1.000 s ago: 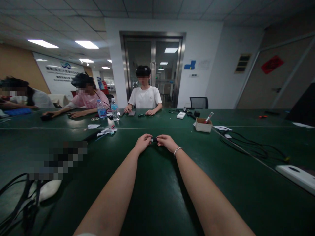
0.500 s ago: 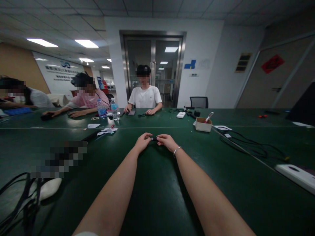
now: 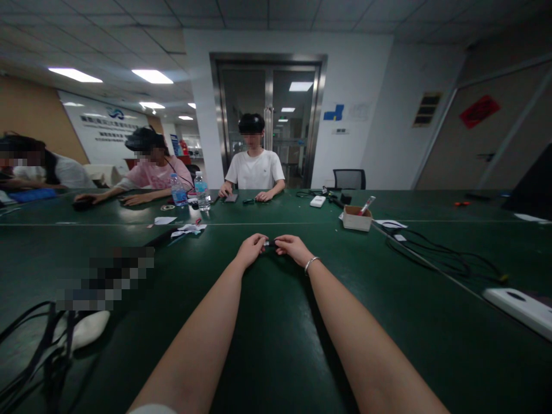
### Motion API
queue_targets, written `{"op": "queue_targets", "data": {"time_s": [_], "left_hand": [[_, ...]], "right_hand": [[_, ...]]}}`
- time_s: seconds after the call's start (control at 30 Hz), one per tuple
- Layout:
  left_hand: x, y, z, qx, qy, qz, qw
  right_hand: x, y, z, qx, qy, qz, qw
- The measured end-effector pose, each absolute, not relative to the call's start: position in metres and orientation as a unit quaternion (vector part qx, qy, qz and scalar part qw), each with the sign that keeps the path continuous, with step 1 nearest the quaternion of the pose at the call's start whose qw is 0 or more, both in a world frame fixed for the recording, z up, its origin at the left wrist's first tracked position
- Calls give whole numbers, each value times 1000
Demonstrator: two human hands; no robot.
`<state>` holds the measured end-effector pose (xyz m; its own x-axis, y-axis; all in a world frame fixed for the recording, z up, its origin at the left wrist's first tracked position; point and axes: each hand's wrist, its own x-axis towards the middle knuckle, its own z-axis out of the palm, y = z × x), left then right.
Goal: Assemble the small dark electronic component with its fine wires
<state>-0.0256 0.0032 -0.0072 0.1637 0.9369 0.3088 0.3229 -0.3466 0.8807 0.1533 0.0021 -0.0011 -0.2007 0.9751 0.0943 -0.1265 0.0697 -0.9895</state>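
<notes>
Just above the green table [image 3: 276, 322], a small black piece with a silver end [image 3: 270, 243], shaped like a USB stick, spans the gap between my two hands. My left hand [image 3: 252, 249] pinches its silver end with thumb and fingers. The black end sits in the fingertips of my right hand [image 3: 293, 248], which has a silver bracelet [image 3: 309, 264] at its wrist. Fingertips cover both ends, so the exact kind of the piece cannot be made out.
An open box [image 3: 357, 220] holding a pen-like item stands beyond my right hand. Black cables [image 3: 444, 253] run along the right side, near a white device [image 3: 517, 310]. Water bottles [image 3: 201, 192] and crumpled paper [image 3: 188, 230] lie left. Across the table sits a person [image 3: 254, 167].
Both hands stay almost in place, still on the small piece. A little more of its silver end shows beside my left fingertips. The view has shifted very slightly.
</notes>
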Motion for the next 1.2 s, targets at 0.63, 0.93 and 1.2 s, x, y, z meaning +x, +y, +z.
{"op": "queue_targets", "data": {"time_s": [0.63,0.93,1.2], "left_hand": [[-27,7,-9,672,475,454,342],[-27,6,-8,678,481,441,340],[-28,10,-10,663,471,464,351]], "right_hand": [[153,1,0,-394,-539,561,489],[153,2,-1,-393,-545,555,491],[154,3,-1,-395,-540,562,486]]}}
